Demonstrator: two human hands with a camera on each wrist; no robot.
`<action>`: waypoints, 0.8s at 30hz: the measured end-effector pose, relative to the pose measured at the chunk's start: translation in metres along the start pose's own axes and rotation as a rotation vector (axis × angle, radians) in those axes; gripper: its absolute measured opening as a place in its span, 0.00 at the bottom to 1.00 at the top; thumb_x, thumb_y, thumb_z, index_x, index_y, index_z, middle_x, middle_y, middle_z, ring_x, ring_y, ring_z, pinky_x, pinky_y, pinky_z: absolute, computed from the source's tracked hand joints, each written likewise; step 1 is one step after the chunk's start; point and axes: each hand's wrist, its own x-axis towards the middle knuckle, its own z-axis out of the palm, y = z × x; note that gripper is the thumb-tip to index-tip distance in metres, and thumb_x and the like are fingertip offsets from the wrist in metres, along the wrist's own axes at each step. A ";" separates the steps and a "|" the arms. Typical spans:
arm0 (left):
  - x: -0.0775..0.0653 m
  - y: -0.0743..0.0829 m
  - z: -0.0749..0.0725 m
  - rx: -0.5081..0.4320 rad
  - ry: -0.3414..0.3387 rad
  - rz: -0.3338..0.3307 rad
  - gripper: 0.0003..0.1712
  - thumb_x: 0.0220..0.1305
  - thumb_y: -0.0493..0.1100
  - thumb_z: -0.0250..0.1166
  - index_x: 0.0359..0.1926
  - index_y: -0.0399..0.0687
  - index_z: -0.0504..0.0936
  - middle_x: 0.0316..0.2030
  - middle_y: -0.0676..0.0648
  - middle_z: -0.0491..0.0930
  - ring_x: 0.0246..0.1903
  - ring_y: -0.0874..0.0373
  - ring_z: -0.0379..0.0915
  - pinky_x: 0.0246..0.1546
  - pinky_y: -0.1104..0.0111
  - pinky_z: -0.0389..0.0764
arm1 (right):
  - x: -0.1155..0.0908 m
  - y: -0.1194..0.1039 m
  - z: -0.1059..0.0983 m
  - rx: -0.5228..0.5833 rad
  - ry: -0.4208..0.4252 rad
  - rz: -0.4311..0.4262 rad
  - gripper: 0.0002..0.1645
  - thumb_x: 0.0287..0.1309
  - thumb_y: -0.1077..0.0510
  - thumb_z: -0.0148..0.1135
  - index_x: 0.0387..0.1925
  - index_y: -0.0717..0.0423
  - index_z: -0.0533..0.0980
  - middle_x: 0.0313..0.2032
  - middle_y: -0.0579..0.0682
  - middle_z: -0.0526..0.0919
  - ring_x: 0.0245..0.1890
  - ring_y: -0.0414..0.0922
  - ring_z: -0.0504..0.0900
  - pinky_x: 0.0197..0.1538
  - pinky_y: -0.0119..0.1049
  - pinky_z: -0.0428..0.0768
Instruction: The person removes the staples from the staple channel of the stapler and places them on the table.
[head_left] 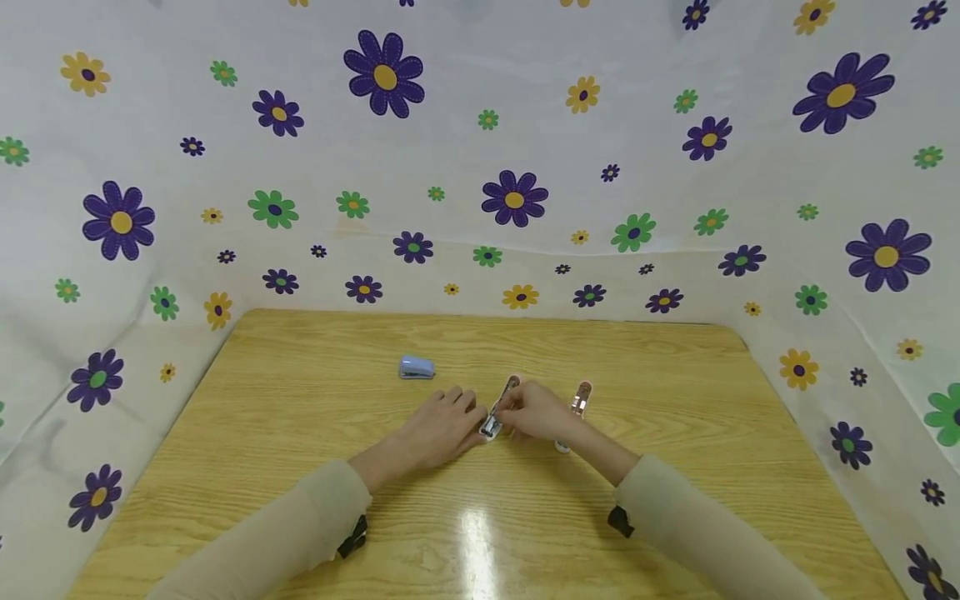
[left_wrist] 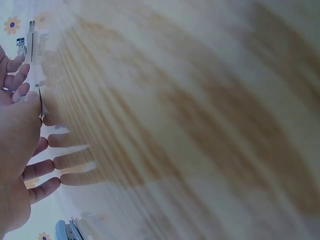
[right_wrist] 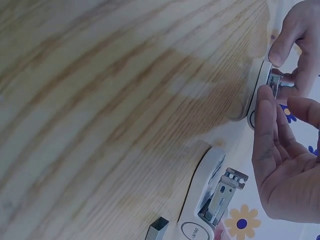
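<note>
A white stapler (head_left: 491,423) stands unfolded on the table between both hands, its silver magazine (right_wrist: 275,82) raised from the base. My left hand (head_left: 442,429) holds its near end with the thumb, the other fingers spread low over the wood. My right hand (head_left: 536,408) has curled fingers at the stapler's middle; in the right wrist view an index fingertip (right_wrist: 265,92) rests against the magazine. I cannot tell if staples are between those fingers. Beyond the right hand lies a second unfolded stapler (head_left: 581,396), partly hidden by the wrist; its white base (right_wrist: 207,167) shows in the right wrist view.
A closed blue stapler (head_left: 416,367) lies farther back on the left of the wooden table (head_left: 315,358). A short grey metal strip (right_wrist: 157,228), like a row of staples, lies beside the second stapler. Flower-patterned cloth (head_left: 450,167) rises behind the table and at both sides.
</note>
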 end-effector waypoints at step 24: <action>0.002 0.000 0.003 0.017 0.030 0.007 0.23 0.79 0.66 0.52 0.54 0.56 0.77 0.49 0.50 0.77 0.47 0.54 0.73 0.44 0.63 0.78 | 0.003 -0.007 0.002 0.051 0.042 0.100 0.05 0.64 0.60 0.72 0.36 0.59 0.86 0.31 0.52 0.89 0.24 0.42 0.86 0.28 0.34 0.85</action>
